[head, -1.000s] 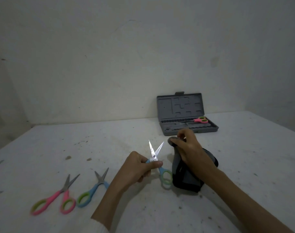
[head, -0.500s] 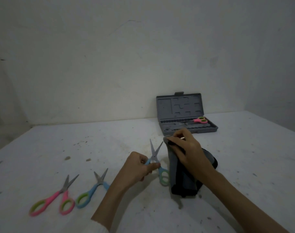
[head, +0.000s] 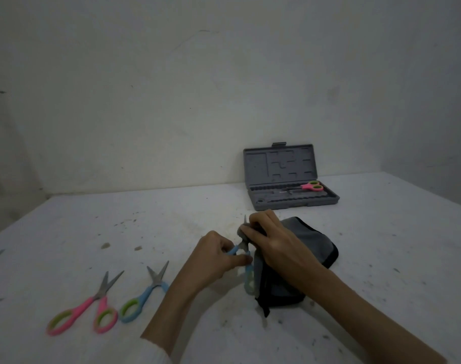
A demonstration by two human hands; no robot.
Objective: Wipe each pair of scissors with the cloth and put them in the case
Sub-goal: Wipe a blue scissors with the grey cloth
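- My left hand (head: 219,254) grips the blue-handled scissors (head: 246,269) by the handle, thumb and fingers curled round it; one green-lined loop hangs below my fingers.
- My right hand (head: 270,237) pinches a fold of the grey cloth (head: 311,240) round the blades; one blade tip shows just above my fingers.
- The rest of the cloth lies bunched on the white table (head: 382,245) beneath my right wrist.
- The grey case (head: 292,177) stands open near the wall, one pink scissors (head: 309,186) lying in its tray.
- A second pink pair (head: 88,308) and a blue pair (head: 145,295) lie side by side on the table left of my arm.
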